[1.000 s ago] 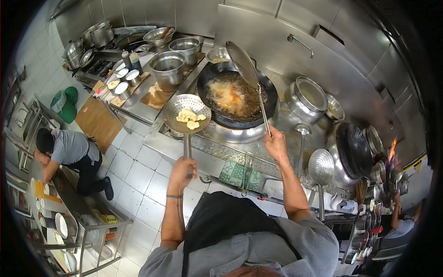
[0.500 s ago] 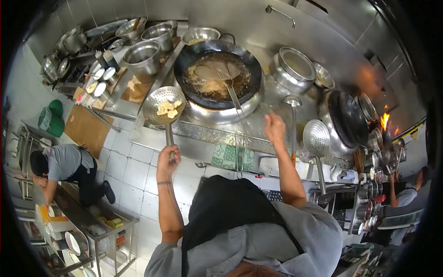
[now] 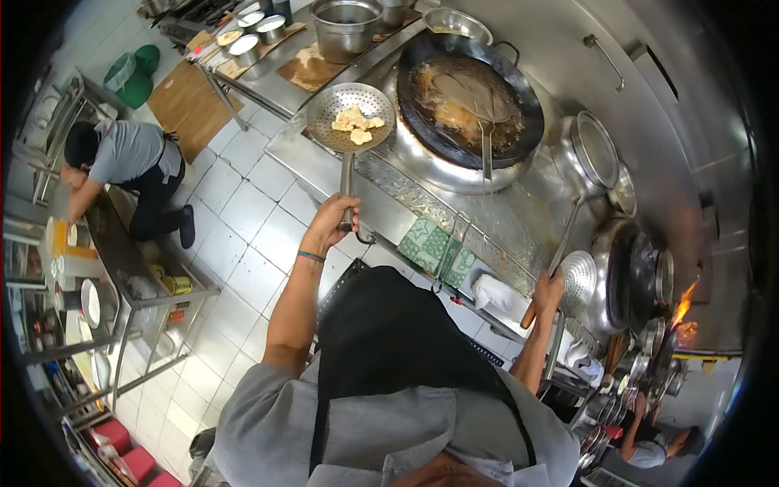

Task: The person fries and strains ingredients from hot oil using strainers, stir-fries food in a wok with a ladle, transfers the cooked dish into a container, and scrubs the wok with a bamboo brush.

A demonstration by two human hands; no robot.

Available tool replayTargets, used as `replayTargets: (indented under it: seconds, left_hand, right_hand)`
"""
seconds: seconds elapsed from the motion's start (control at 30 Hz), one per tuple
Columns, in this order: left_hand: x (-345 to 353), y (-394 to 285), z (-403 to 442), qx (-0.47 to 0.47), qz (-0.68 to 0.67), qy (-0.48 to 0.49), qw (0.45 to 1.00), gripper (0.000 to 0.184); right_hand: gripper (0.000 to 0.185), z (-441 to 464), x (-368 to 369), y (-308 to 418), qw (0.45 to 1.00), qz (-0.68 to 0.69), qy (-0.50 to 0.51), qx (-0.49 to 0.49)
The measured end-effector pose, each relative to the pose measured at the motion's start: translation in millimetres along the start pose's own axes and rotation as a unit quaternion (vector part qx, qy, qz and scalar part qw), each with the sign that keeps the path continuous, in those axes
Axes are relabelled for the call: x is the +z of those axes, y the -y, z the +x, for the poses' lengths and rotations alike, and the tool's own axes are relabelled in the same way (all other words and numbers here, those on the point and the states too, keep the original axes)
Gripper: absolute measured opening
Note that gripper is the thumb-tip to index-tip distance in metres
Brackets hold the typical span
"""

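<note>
My left hand (image 3: 331,221) is closed around the handle of a perforated skimmer (image 3: 320,109), whose bowl carries pale golden fried pieces (image 3: 355,122). The skimmer is held left of a black wok (image 3: 415,140) of bubbling brown oil. Resting in the wok is a mesh strainer (image 3: 466,88), its handle leaning over the near rim. My right hand (image 3: 548,294) grips the wooden-ended handle of a ladle (image 3: 565,233). The ladle's bowl end lies by a round metal pot (image 3: 599,150). Close to my right hand is a second perforated skimmer (image 3: 579,284).
A green patterned cloth (image 3: 436,250) and a white cloth (image 3: 492,290) lie along the counter's front edge. Flame (image 3: 686,304) rises at far right, near another worker (image 3: 649,450). A person (image 3: 130,166) leans over a side table at left. A metal pot (image 3: 347,32) stands behind.
My right hand, empty before, has moved down and right and taken hold of the ladle. My left hand still holds the loaded skimmer. The camera view has turned.
</note>
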State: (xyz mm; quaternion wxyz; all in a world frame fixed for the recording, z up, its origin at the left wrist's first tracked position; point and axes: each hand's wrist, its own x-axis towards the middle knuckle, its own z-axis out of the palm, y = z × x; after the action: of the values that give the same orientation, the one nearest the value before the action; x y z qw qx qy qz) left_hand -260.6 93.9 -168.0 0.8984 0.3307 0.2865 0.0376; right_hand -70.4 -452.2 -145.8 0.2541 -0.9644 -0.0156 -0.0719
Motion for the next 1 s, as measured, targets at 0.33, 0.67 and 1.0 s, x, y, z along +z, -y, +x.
replayTargets:
  seconds: [0.33, 0.67, 1.0]
  left_hand:
    - [38, 1, -32, 0.058, 0.060, -0.070, 0.994, 0.018]
    - [78, -20, -69, 0.132, 0.101, -0.054, 0.985, 0.028]
    - [26, 2, -68, 0.026, -0.042, -0.017, 0.999, 0.027]
  right_hand:
    - [0.054, -89, -33, 298, 0.870, 0.373, 0.319, -0.045]
    - [0.022, -105, 48, 380, 0.786, 0.423, 0.452, 0.000]
    - [0.028, -95, 67, 331, 0.404, 0.618, 0.605, 0.298]
